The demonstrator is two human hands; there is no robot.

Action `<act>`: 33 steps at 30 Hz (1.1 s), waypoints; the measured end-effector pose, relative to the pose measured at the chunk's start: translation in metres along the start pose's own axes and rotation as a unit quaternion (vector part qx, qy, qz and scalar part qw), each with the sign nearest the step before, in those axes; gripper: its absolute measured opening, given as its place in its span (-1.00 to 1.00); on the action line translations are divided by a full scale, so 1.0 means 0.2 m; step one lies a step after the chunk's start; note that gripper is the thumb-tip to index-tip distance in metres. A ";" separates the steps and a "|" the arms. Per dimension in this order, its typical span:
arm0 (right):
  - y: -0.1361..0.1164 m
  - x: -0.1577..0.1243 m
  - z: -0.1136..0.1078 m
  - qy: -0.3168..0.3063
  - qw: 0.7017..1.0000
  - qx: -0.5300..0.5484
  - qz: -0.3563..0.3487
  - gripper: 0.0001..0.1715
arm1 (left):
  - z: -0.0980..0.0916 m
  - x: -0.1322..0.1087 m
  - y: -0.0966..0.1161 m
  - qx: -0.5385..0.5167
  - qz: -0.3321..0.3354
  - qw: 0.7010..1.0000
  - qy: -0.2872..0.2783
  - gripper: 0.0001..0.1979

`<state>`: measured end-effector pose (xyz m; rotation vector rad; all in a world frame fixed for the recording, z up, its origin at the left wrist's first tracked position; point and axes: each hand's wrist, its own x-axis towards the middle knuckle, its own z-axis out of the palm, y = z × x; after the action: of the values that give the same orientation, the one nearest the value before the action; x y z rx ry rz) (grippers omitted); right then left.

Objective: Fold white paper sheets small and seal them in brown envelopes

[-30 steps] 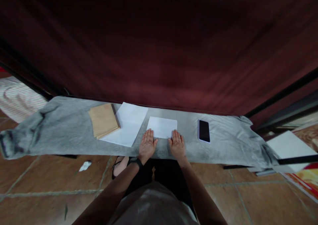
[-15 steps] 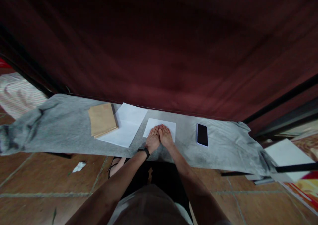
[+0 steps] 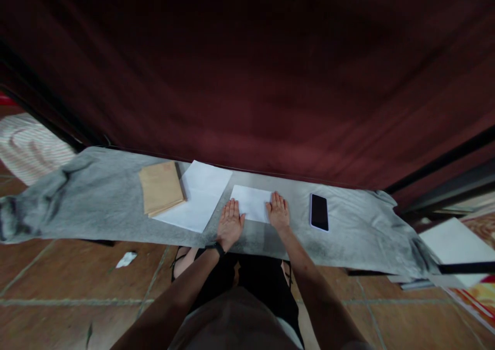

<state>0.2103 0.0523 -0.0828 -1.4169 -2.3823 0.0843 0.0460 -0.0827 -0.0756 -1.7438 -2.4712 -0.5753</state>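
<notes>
A small white sheet of paper point(image 3: 252, 203), which looks folded, lies flat on the grey cloth in front of me. My left hand point(image 3: 231, 224) rests palm down at its left edge, fingers stretched out. At the right edge lies my right hand point(image 3: 278, 211), also flat and open. Neither hand holds anything. Left of them a larger white sheet point(image 3: 203, 193) with a faint crease lies partly under a stack of brown envelopes point(image 3: 161, 187). To the right is a phone point(image 3: 319, 212) with a dark screen and a pale purple edge.
The grey cloth point(image 3: 104, 200) covers a long, narrow table. Behind it hangs a dark red curtain point(image 3: 255, 107). A striped cloth point(image 3: 34, 146) is at the far left. A crumpled white scrap point(image 3: 126, 259) lies on the tiled floor point(image 3: 58, 278). White board point(image 3: 456, 244) stands at the right.
My hands were together on the middle of the small sheet. They have slid apart, the left to its left edge and the right to its right edge.
</notes>
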 end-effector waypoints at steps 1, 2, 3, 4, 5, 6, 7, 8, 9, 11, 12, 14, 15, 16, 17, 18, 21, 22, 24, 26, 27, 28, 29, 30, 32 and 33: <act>0.02 -0.01 0.00 0.006 1.000 -0.002 0.006 -0.30 | -0.01 -0.01 -0.01 0.000 -0.001 1.000 -0.001 -0.35; 0.04 -0.02 -0.01 0.010 1.000 -0.003 0.013 -0.31 | -0.02 -0.02 -0.02 -0.001 -0.001 1.000 -0.003 -0.35; 0.05 -0.03 -0.02 0.014 1.000 -0.001 0.023 -0.32 | -0.02 -0.03 -0.02 -0.004 -0.002 1.000 -0.004 -0.36; 0.06 -0.03 -0.03 0.016 0.999 0.005 0.036 -0.33 | -0.03 -0.03 -0.03 -0.008 -0.002 1.000 -0.005 -0.36; 0.06 -0.03 -0.04 0.018 0.998 0.021 0.055 -0.35 | -0.03 -0.04 -0.03 -0.012 -0.003 1.000 -0.004 -0.36; 0.06 -0.02 -0.06 0.020 0.996 0.044 0.077 -0.38 | -0.04 -0.04 -0.03 -0.015 -0.003 1.000 -0.002 -0.36; 0.06 -0.02 -0.07 0.022 0.992 0.070 0.101 -0.41 | -0.04 -0.04 -0.03 -0.016 -0.004 1.000 -0.001 -0.36; 0.06 -0.02 -0.08 0.023 0.988 0.095 0.123 -0.44 | -0.04 -0.05 -0.03 -0.015 -0.005 1.000 0.000 -0.36; 0.05 -0.01 -0.09 0.023 0.983 0.115 0.141 -0.46 | -0.04 -0.05 -0.03 -0.012 -0.006 1.000 0.000 -0.36; 0.02 -0.02 -0.09 0.021 0.977 0.135 0.166 -0.49 | -0.05 -0.05 -0.03 -0.007 -0.007 1.000 -0.002 -0.35; 0.01 -0.02 -0.09 0.019 0.974 0.141 0.175 -0.50 | -0.05 -0.04 -0.03 -0.005 -0.007 1.000 -0.003 -0.35; 0.00 -0.04 -0.08 0.015 0.967 0.161 0.198 -0.53 | -0.05 -0.04 -0.03 -0.007 -0.006 1.000 -0.005 -0.35; -0.01 -0.04 -0.08 0.012 0.962 0.173 0.209 -0.54 | -0.05 -0.04 -0.03 -0.009 -0.006 1.000 -0.006 -0.35; -0.01 -0.05 -0.08 0.008 0.957 0.188 0.219 -0.56 | -0.05 -0.04 -0.03 -0.012 -0.006 1.000 -0.006 -0.35; 0.00 -0.05 -0.08 0.003 0.952 0.205 0.228 -0.57 | -0.05 -0.04 -0.03 -0.014 -0.005 1.000 -0.006 -0.35; 0.00 -0.05 -0.08 -0.003 0.946 0.224 0.236 -0.58 | -0.05 -0.04 -0.03 -0.018 -0.004 1.000 -0.007 -0.35; 0.01 -0.05 -0.10 -0.026 0.922 0.297 0.248 -0.67 | -0.07 -0.05 -0.04 -0.032 0.000 0.999 -0.005 -0.37; 0.01 -0.07 -0.10 -0.034 0.911 0.327 0.248 -0.68 | -0.07 -0.05 -0.04 -0.041 0.000 0.999 -0.004 -0.37; -0.01 -0.11 -0.11 -0.041 0.887 0.387 0.249 -0.67 | -0.09 -0.05 -0.05 -0.069 -0.001 0.998 0.001 -0.38; -0.03 -0.17 -0.12 -0.030 0.860 0.441 0.255 -0.63 | -0.11 -0.05 -0.06 -0.114 -0.012 0.993 0.013 -0.41; -0.05 -0.21 -0.13 -0.021 0.847 0.464 0.259 -0.61 | -0.11 -0.05 -0.07 -0.141 -0.021 0.990 0.023 -0.42; -0.07 -0.26 -0.13 -0.012 0.835 0.484 0.263 -0.61 | -0.12 -0.05 -0.09 -0.169 -0.032 0.985 0.035 -0.43; -0.09 -0.30 -0.13 -0.003 0.824 0.501 0.266 -0.61 | -0.13 -0.05 -0.10 -0.197 -0.043 0.978 0.046 -0.45; -0.11 -0.34 -0.14 0.004 0.815 0.513 0.268 -0.61 | -0.13 -0.06 -0.11 -0.224 -0.056 0.971 0.057 -0.46; -0.15 -0.43 -0.13 0.014 0.797 0.539 0.272 -0.63 | -0.13 -0.07 -0.12 -0.282 -0.089 0.952 0.074 -0.48; -0.18 -0.47 -0.13 0.016 0.786 0.554 0.274 -0.65 | -0.12 -0.07 -0.11 -0.315 -0.113 0.939 0.080 -0.50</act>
<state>0.2295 -0.0489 -0.0760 -1.3121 -1.2647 1.3337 0.0266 -0.1102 -0.0629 -1.4686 -2.5503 -1.6078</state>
